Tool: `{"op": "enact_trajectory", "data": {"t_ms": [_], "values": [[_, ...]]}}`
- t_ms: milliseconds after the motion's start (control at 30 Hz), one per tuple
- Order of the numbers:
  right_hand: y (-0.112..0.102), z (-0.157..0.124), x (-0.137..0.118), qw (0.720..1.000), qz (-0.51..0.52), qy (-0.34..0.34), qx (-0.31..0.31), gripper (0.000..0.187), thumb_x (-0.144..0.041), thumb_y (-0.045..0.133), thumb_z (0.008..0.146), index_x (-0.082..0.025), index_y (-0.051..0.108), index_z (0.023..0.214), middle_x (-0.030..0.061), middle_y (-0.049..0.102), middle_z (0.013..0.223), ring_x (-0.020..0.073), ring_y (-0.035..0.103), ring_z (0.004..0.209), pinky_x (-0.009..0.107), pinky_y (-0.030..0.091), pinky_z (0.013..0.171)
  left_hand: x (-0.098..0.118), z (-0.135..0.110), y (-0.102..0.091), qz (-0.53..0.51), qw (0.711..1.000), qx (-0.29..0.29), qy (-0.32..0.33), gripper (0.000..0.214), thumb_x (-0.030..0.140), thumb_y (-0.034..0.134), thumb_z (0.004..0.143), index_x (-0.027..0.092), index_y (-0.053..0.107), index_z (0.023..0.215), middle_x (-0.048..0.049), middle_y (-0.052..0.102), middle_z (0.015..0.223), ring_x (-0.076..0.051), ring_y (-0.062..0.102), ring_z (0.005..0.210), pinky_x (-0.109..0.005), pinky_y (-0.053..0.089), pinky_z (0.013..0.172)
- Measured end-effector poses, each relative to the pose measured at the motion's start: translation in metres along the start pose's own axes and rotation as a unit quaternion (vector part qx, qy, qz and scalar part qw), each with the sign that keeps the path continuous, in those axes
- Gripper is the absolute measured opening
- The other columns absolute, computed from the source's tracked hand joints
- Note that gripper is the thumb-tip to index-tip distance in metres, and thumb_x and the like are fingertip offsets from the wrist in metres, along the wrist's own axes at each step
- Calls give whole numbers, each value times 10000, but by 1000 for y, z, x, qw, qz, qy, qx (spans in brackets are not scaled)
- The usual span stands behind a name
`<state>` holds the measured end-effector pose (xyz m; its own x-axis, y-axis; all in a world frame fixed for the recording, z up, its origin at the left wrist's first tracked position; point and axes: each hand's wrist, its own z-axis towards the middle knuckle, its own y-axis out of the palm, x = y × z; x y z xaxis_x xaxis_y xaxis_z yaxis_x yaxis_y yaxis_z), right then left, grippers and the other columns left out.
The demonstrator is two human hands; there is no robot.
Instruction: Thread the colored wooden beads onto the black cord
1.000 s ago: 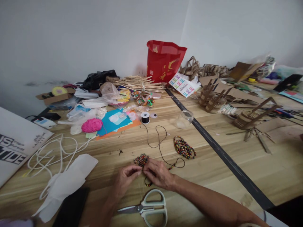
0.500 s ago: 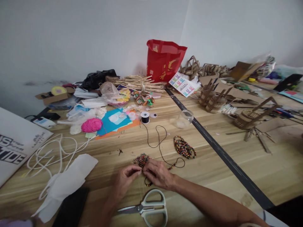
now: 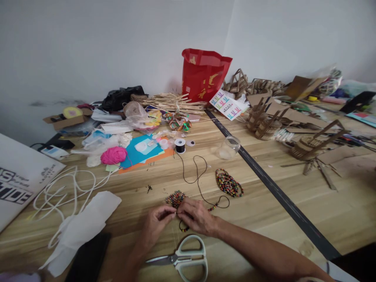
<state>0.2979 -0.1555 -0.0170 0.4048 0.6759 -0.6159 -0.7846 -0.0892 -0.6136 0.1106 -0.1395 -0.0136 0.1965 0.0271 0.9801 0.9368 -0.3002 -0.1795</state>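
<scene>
My left hand [image 3: 155,223] and my right hand [image 3: 197,216] meet at their fingertips, both in a pinch. Whatever lies between the fingers is too small to make out; a faint pale thread seems to hang below them. Just beyond the fingertips lies a cluster of small multicoloured beads [image 3: 175,198], partly covered by my right hand. A short beaded loop of black cord [image 3: 184,228] shows under the right hand. From a spool of black cord [image 3: 180,146] a strand winds across the table toward that hand. White-handled scissors [image 3: 188,258] lie nearest me, their blades pointing left.
A coiled strand of beads [image 3: 229,183] lies right of the hands, below a clear jar [image 3: 230,147]. White paper [image 3: 82,231] and white cord [image 3: 73,188] are at left. Pink yarn [image 3: 113,155], a red bag [image 3: 204,74] and small woven baskets [image 3: 308,145] stand farther back.
Almost nothing differs. Both hands keep their pinch at the same spot, with only a slight shift of the fingers.
</scene>
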Motion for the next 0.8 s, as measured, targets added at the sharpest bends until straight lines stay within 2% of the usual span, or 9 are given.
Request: {"op": "enact_trajectory", "data": {"t_ms": [400, 600, 800], "values": [[4, -2, 2, 1000, 21, -6, 12, 91, -248, 492, 936, -167, 527, 913, 34, 587, 745, 139, 554, 679, 226, 442, 625, 2, 0, 1, -20, 999, 2, -28, 108, 255, 710, 607, 159, 665, 628, -26, 684, 624, -166, 619, 611, -254, 498, 623], [2, -1, 1, 1000, 20, -12, 13, 85, -244, 484, 932, -167, 515, 913, 35, 574, 749, 142, 537, 676, 225, 437, 613, 4, 0, 0, -20, 999, 2, -26, 104, 249, 704, 619, 156, 665, 596, -19, 669, 592, -156, 597, 587, -237, 472, 591], [-1, 0, -2, 999, 20, -26, 5, 97, -249, 499, 925, -166, 497, 975, 51, 578, 799, 151, 543, 718, 243, 452, 645, 5, -1, 1, -12, 1000, -21, 2, 140, 289, 693, 650, 160, 656, 608, -30, 669, 642, -179, 607, 647, -259, 486, 644]]}}
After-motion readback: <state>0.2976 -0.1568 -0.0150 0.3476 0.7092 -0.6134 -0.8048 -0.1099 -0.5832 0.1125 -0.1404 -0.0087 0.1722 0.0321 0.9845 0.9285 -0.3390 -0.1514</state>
